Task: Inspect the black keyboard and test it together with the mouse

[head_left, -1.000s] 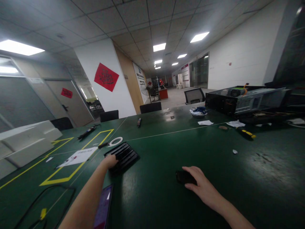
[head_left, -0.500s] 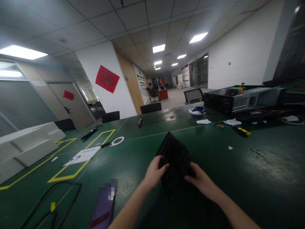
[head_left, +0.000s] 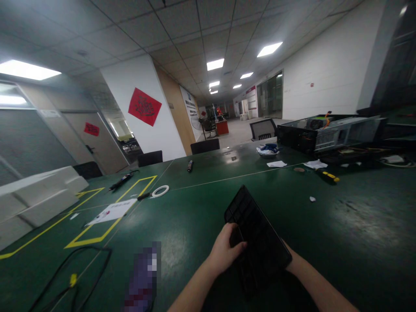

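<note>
A flat black grille-like panel (head_left: 256, 229) with ribbed slots is held tilted just above the green table (head_left: 341, 234), near its front edge. My left hand (head_left: 225, 251) grips the panel's left edge, thumb on top and fingers curled. My right hand (head_left: 290, 264) is almost wholly hidden under the panel's right side; only the wrist shows, and its fingers are out of sight.
A blurred phone (head_left: 143, 277) lies at my left, beside a black cable (head_left: 65, 268) with a yellow tag. Farther off are a white tape ring (head_left: 160, 191), a sheet of paper (head_left: 112, 211), white foam blocks (head_left: 35, 195), an open computer chassis (head_left: 328, 132) and a yellow-handled tool (head_left: 328, 175).
The panel went from the table at my left, under my left hand, to the middle in front of me. My right hand left a small black object and went under the panel.
</note>
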`<state>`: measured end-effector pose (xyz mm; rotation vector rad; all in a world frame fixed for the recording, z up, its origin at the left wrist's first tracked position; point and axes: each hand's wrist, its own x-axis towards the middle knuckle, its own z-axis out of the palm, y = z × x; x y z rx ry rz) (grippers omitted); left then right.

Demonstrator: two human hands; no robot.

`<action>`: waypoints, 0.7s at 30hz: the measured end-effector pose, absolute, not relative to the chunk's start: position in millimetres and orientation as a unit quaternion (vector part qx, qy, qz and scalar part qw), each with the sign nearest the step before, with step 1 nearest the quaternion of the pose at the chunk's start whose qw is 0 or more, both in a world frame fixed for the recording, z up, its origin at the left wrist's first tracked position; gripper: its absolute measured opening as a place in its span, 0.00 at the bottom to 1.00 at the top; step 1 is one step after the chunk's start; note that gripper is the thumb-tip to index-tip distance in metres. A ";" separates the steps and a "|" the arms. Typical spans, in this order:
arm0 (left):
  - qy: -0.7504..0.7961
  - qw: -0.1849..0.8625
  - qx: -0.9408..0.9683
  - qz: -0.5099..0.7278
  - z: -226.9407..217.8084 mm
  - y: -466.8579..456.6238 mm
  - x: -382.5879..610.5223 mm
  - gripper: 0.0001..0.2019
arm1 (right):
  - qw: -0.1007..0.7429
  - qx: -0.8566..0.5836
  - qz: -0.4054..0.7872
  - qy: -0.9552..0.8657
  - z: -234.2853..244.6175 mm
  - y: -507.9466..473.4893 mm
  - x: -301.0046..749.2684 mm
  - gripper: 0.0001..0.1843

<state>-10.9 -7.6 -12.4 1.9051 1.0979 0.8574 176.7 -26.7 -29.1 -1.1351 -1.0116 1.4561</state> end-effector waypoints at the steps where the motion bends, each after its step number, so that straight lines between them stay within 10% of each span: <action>1: 0.433 0.391 0.738 0.340 -11.5 -6.6 -10.9 0.20 | 0.497 -0.469 0.608 -0.404 -24.9 -28.4 176.2 0.15; 10: 0.523 0.642 0.251 0.501 -3.7 14.4 -25.2 0.10 | 0.456 -0.417 0.689 -0.378 -25.1 -27.7 174.7 0.21; 21: 0.440 0.704 0.443 0.337 4.8 3.3 -24.6 0.13 | 0.454 -0.427 0.678 -0.390 -23.8 -29.3 176.1 0.22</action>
